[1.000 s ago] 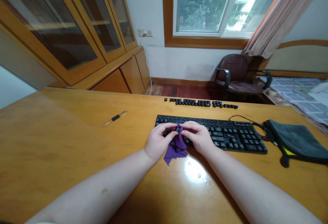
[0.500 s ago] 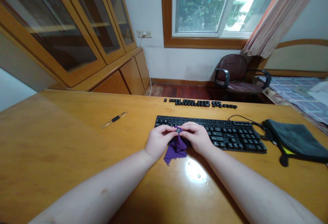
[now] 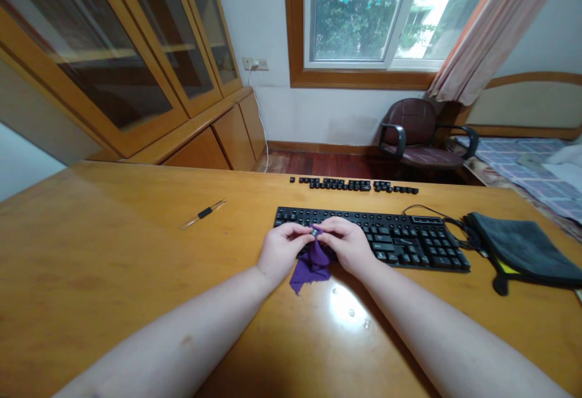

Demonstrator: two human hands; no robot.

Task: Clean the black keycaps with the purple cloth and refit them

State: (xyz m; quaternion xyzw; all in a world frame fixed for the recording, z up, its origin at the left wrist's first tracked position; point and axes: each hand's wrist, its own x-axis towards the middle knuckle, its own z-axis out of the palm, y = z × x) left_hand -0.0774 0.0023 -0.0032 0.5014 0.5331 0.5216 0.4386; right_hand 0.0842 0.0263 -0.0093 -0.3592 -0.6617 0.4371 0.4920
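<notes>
Left hand: my left hand is closed in a pinch, its thumb and fingertips gripping one side of the small black keycap, just above the near edge of the keyboard.

Right hand: my right hand is also closed, pinching the other side of the same keycap, with my knuckles almost touching those of my left hand.

Keycap: it sits between my two sets of fingertips, held up off the desk, over the keyboard's lower left part.

Cloth: a crumpled purple cloth hangs beneath my hands, with its ragged corner lying on the desk. Its top reaches up around the keycap.

Desk: the yellow-brown wooden desk carries everything here, and a bright glare lies on it just in front of the cloth.

Left of my hands: a slim clear-and-black stick lies alone toward the far edge.

Keyboard: the black keyboard lies flat, just beyond my hands, toward the desk's right side.

Right side: a folded dark grey cloth with a yellow edge lies beside the keyboard, near a black cable.

Far edge: loose black keycaps stand in a long row beyond the keyboard.
</notes>
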